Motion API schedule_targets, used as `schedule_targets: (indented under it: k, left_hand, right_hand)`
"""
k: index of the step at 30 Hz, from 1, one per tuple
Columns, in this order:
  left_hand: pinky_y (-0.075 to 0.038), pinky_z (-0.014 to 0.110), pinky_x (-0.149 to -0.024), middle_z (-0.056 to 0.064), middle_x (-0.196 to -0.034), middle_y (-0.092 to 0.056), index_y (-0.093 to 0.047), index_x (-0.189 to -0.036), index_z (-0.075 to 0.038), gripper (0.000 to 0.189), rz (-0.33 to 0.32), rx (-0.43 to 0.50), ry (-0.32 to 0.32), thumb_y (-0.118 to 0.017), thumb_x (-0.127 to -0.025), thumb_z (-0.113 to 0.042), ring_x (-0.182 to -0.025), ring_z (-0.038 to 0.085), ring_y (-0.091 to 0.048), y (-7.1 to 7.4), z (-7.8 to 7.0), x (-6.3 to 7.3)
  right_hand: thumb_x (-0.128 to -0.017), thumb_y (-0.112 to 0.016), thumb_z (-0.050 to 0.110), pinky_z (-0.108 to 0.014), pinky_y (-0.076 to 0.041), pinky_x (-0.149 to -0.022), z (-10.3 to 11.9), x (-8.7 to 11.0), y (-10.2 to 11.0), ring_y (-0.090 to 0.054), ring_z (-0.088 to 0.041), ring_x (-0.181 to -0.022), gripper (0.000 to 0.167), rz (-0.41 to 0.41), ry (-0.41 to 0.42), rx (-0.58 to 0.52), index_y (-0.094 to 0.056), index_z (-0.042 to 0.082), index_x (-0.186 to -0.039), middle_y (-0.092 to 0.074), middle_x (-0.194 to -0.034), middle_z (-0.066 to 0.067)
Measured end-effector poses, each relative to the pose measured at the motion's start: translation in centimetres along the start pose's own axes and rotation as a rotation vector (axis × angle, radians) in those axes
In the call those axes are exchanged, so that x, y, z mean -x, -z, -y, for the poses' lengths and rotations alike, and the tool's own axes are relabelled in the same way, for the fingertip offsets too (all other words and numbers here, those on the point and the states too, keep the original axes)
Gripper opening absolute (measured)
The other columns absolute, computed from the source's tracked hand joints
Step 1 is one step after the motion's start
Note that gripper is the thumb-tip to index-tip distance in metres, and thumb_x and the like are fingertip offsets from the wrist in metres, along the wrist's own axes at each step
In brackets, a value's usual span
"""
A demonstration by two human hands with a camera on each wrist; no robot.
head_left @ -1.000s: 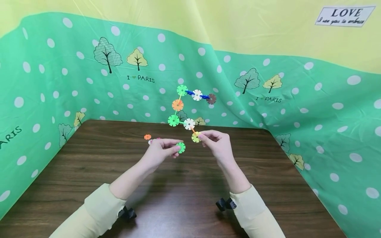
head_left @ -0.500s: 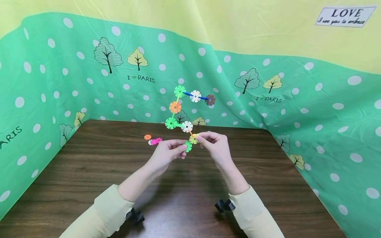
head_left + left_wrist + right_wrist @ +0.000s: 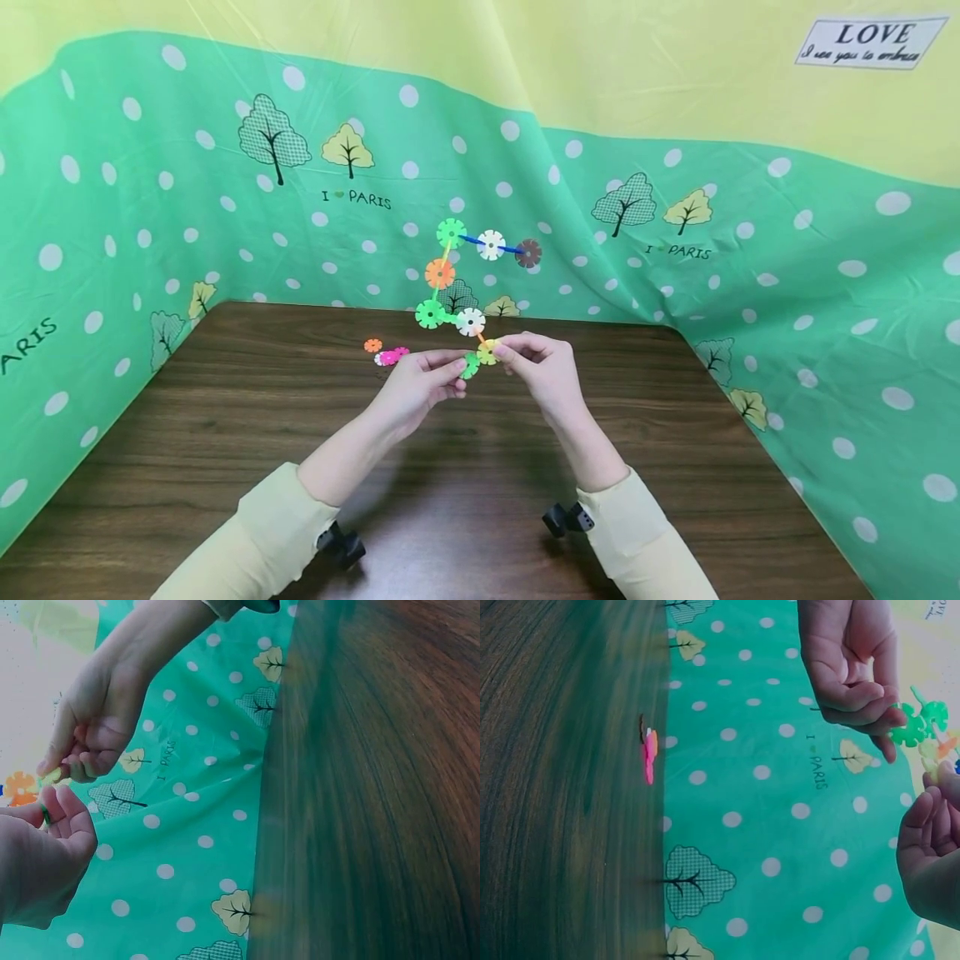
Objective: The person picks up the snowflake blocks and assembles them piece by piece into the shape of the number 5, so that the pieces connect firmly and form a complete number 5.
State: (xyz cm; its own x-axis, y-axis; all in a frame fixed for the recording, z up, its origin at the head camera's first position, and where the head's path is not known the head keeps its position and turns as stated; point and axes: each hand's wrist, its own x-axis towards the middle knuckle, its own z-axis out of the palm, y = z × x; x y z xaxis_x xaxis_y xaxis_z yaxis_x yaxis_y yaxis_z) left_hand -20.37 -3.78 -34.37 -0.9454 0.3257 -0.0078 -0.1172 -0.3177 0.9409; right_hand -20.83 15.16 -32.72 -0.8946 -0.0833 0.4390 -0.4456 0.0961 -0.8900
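Between thumb and fingers, my left hand (image 3: 420, 392) pinches a green notched snowflake disc (image 3: 471, 365). My right hand (image 3: 543, 367) pinches a yellow snowflake disc (image 3: 487, 352), the low end of a linked chain. Up from there the chain runs through a white disc (image 3: 471, 322), a green one (image 3: 431, 314), an orange one (image 3: 440, 273) and another green one (image 3: 452, 233). It then bends right through a second white disc (image 3: 491, 245) to a brown disc (image 3: 528, 253), with edge-on discs as links. The held green disc meets the yellow one's lower left edge, both above the table.
On the dark wooden table (image 3: 450, 517), beyond my left hand, lie an orange disc (image 3: 372, 345) and a few pink and white discs (image 3: 390, 357). A green and yellow printed curtain (image 3: 300, 242) stands around the table's back and sides.
My left hand has moved right, bringing its green disc from apart to the yellow disc's edge. The chain has shifted slightly down and left, and the pink discs have come into fuller view.
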Motion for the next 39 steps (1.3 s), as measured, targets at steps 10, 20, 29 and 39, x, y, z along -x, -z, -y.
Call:
schedule_targets:
  k: [10, 20, 29, 39]
  left_hand:
    - [-0.053, 0.024, -0.066, 0.003, -0.083, -0.059, -0.057, -0.115, 0.007, 0.024, -0.031, 0.083, 0.05, -0.058, -0.092, -0.001, -0.063, 0.011, -0.057, -0.5, -0.3, 0.0]
    - [-0.053, 0.023, -0.061, 0.004, -0.078, -0.06, -0.061, -0.097, 0.002, 0.008, -0.091, 0.161, 0.079, -0.059, -0.089, 0.003, -0.057, 0.011, -0.055, -1.0, -0.5, 0.1]
    - [-0.052, 0.021, -0.062, 0.003, -0.077, -0.06, -0.059, -0.097, -0.002, 0.006, -0.073, 0.179, 0.076, -0.057, -0.092, 0.001, -0.059, 0.009, -0.056, -1.3, -0.4, 0.1]
    - [-0.054, 0.024, -0.068, 0.007, -0.09, -0.065, -0.057, -0.115, 0.002, 0.024, 0.001, 0.028, 0.042, -0.058, -0.094, -0.01, -0.077, 0.014, -0.062, -0.2, 0.1, 0.0]
  right_hand:
    - [-0.083, -0.072, 0.007, -0.021, -0.046, -0.053, -0.2, 0.1, -0.1, -0.054, -0.012, -0.058, 0.016, 0.025, 0.016, -0.011, -0.07, -0.007, -0.091, -0.063, -0.069, -0.002]
    - [-0.083, -0.069, -0.002, -0.02, -0.043, -0.051, 0.2, 0.5, -0.7, -0.051, -0.012, -0.055, 0.012, 0.009, -0.022, -0.045, -0.069, -0.011, -0.09, -0.059, -0.066, 0.0]
    - [-0.084, -0.067, -0.002, -0.02, -0.044, -0.052, 2.5, 1.0, -1.1, -0.051, -0.016, -0.056, 0.013, 0.001, -0.008, -0.022, -0.067, -0.013, -0.09, -0.06, -0.067, -0.001]
    - [-0.085, -0.067, 0.001, -0.021, -0.049, -0.057, 2.9, 0.8, -0.9, -0.053, -0.012, -0.059, 0.015, -0.012, -0.048, 0.003, -0.067, -0.012, -0.092, -0.063, -0.07, -0.003]
